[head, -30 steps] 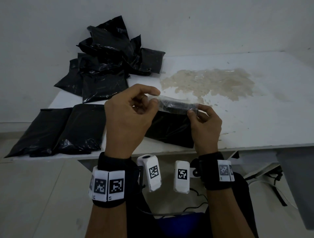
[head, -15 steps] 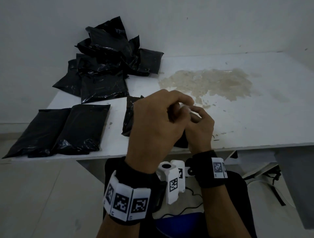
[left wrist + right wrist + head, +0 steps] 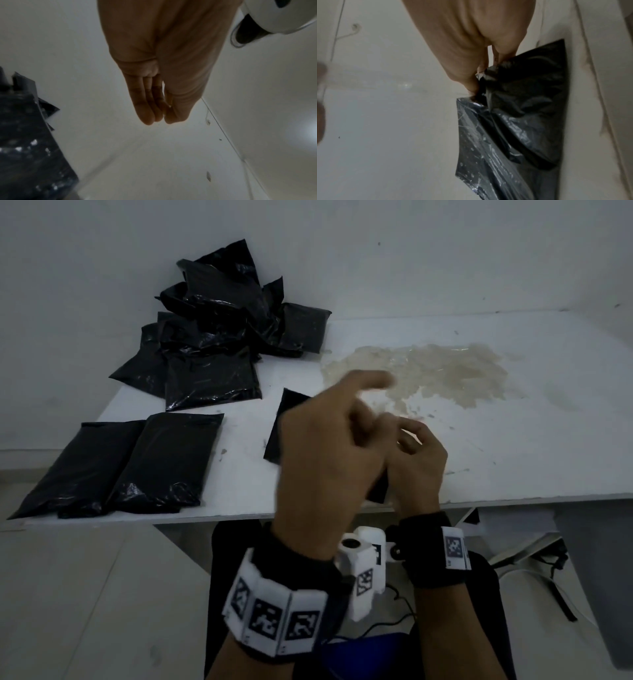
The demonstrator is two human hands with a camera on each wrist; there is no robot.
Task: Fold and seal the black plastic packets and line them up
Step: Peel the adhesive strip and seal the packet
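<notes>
A: Start far left. What's on the table?

B: Two flat black packets side by side at the front left corner: outer packet and inner packet, long edges touching. Both lie flat, w/ the near ends at the table's edge.

A: Behind those?

B: Loose heap of black packets at the back left corner, against the wall. Crumpled, overlapping, some open tops sticking up. Can't count them.

A: Centre?

B: The packet being worked on, near the front edge, mostly hidden behind the hands in the head view. Only its left part shows there. Right wrist view shows it better: glossy, wrinkled, top bunched.

A: Left hand?

B: Left hand is raised over that packet, blurred, index finger stretched fwd. In the left wrist view the fingers are straight and close together, nothing in them, so it's released.

A: Right hand?

B: Right hand is just right of the left one, fingers curled. Right wrist view: thumb and fingertips pinch the packet's bunched top corner. So it's grasping the packet.

A: Further right?

B: Big yellowish stain on the table, mid to back. Both wrists wear black bands w/ white marker tags.
</notes>
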